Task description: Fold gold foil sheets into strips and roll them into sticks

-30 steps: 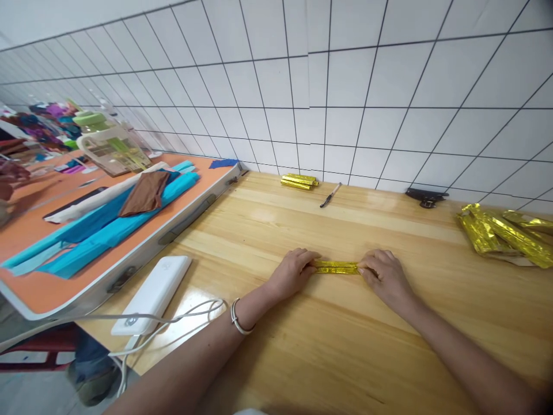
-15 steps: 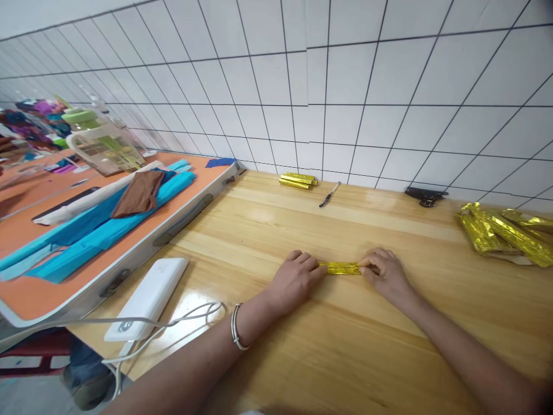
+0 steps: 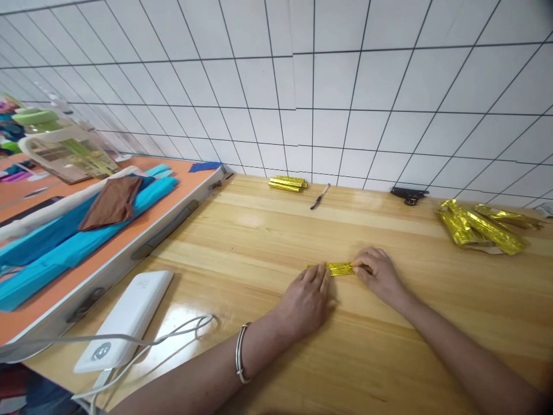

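A narrow strip of shiny gold foil (image 3: 340, 268) lies across the wooden table between my two hands. My left hand (image 3: 305, 297), with a silver bangle at its wrist, rests palm down on the strip's left part. Its fingers are stretched out and pressed onto the foil, and a bit of the strip shows beyond them on the left. At the right end, my right hand (image 3: 378, 274) pinches the strip between thumb and index finger, with its other fingers curled. The thumb of my left hand is hidden.
By the tiled wall are rolled gold foil pieces (image 3: 288, 184), a pen (image 3: 320, 196) and a black clip-like item (image 3: 409, 195). Crumpled gold foil (image 3: 479, 226) lies right. Left are a white power bank (image 3: 125, 320) with cable and an orange board (image 3: 149, 222) bearing blue and brown cloth.
My left hand has slid slightly along the strip, its fingers now straighter and a bit of foil showing at their left. My right hand keeps its pinch. The view has shifted right.
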Tool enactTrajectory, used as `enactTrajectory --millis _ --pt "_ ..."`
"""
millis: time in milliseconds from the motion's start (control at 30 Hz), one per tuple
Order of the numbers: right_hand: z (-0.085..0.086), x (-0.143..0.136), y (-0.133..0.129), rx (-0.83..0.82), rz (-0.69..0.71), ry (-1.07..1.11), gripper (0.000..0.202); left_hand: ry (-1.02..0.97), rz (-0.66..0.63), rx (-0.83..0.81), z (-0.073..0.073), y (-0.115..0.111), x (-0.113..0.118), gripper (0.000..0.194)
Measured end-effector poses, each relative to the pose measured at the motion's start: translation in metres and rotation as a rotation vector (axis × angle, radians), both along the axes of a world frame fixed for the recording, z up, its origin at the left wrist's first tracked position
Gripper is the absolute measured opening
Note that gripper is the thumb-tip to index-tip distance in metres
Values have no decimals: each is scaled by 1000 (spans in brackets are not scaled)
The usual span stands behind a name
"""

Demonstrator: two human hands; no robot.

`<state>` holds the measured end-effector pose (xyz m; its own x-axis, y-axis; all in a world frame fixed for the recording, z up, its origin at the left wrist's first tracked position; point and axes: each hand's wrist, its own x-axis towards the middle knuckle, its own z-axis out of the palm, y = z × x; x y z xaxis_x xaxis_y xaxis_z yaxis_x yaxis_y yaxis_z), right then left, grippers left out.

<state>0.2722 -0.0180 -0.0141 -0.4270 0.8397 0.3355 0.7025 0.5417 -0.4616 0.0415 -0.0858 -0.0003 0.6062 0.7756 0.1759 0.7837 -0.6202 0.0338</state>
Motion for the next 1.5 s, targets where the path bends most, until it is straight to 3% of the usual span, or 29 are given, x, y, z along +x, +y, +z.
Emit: enactTrajectory --millis 167,333,467,567,800,1000,1133,1233,1400,1500 --pt "3 1 -2 20 22 -39 10 -69 -71 -47 1 -1 -15 68" --pt "23 -9 -12 111 87 -293 17 -90 -151 -46 5 17 -26 41" --pt "41 -21 -20 139 170 -476 22 9 -246 -37 12 30 -25 37" --pt "45 -21 -24 170 210 -515 22 58 -265 -23 14 32 -20 32" --pt "30 -14 -19 202 169 -469 14 21 -202 -14 14 28 -17 29" --pt "19 -12 -17 264 178 -430 24 -118 -123 -54 11 26 -25 28" --pt "14 -7 -19 277 200 -412 27 -123 -157 -29 5 25 -32 26" --pt "10 -3 -19 262 215 -368 28 -104 -202 -16 9 25 -35 26" --pt "8 -1 -15 188 202 -244 27 -99 -152 -40 20 26 -38 24" --pt "9 -3 -14 127 155 -184 22 -110 -138 -58 19 27 -39 25"
